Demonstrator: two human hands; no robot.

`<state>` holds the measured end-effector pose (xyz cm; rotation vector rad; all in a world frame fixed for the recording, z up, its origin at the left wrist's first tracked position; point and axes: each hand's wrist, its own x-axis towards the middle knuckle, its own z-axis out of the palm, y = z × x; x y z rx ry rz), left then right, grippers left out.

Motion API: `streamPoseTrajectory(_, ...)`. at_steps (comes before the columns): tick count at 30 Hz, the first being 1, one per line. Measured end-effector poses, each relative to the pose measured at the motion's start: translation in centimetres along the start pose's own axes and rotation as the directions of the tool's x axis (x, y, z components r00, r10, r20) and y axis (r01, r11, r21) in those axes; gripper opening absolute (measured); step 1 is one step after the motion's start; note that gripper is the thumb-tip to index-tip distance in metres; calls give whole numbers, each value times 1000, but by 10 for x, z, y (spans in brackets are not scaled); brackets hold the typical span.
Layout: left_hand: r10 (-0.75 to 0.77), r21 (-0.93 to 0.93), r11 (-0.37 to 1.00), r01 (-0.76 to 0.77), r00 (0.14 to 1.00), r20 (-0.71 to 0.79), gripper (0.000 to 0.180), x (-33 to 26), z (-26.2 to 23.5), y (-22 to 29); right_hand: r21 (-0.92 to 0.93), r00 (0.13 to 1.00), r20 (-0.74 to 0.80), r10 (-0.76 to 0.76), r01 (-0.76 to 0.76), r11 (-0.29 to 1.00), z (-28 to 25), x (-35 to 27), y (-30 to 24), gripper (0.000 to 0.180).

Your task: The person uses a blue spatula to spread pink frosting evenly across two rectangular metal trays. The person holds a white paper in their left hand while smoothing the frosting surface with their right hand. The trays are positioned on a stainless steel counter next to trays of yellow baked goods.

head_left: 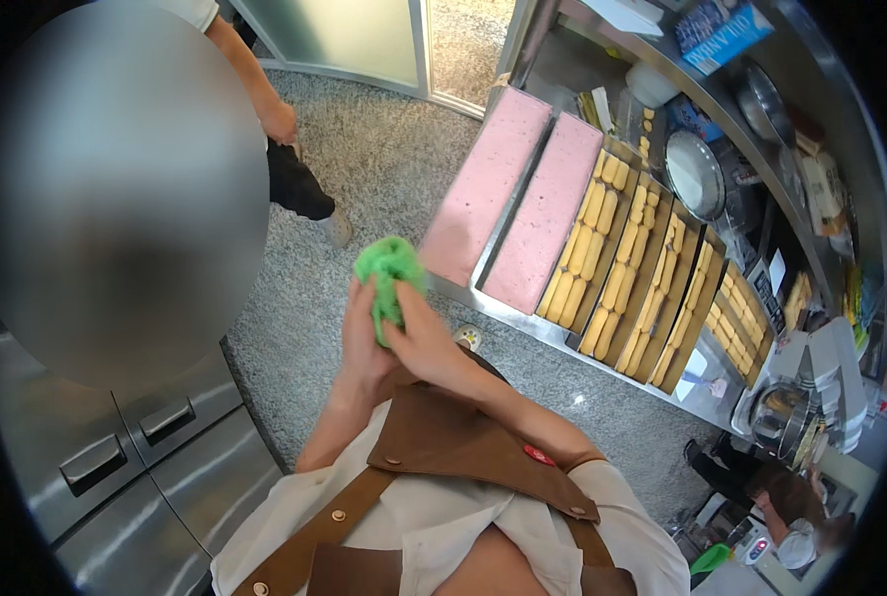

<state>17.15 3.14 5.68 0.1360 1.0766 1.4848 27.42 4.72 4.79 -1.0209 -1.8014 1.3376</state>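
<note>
In front of my body, above the floor, I hold a bunched, fuzzy green cloth (pixel 390 260). My left hand (pixel 360 333) is closed on its left and lower side. My right hand (pixel 422 336) grips it from the right, with the fingers curled over the fabric. The two hands are close together, and part of the cloth is hidden between them. To the right, apart from my hands, long trays stand on a metal counter: two hold smooth pink slabs (pixel 546 214), and several hold rows of ladyfingers (pixel 581 253).
A steel shelf (pixel 751 119) with bowls and packages runs above the counter's far side. Steel cabinets (pixel 106 447) with recessed handles stand at the lower left. One person's arm (pixel 250 74) is at the upper left; another person (pixel 786 517) works at the lower right.
</note>
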Motion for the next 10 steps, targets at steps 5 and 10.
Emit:
streamPoseTrajectory(5,-90,-300,944,139,981,171,41,137,-37,47,224,935,154,320,-349,910,-16,12,20,43)
streamPoseTrajectory(10,-193,-39,978,203,964,185,45,322,-19,42,470,635,283,719,-745,473,-31,-20,118,42)
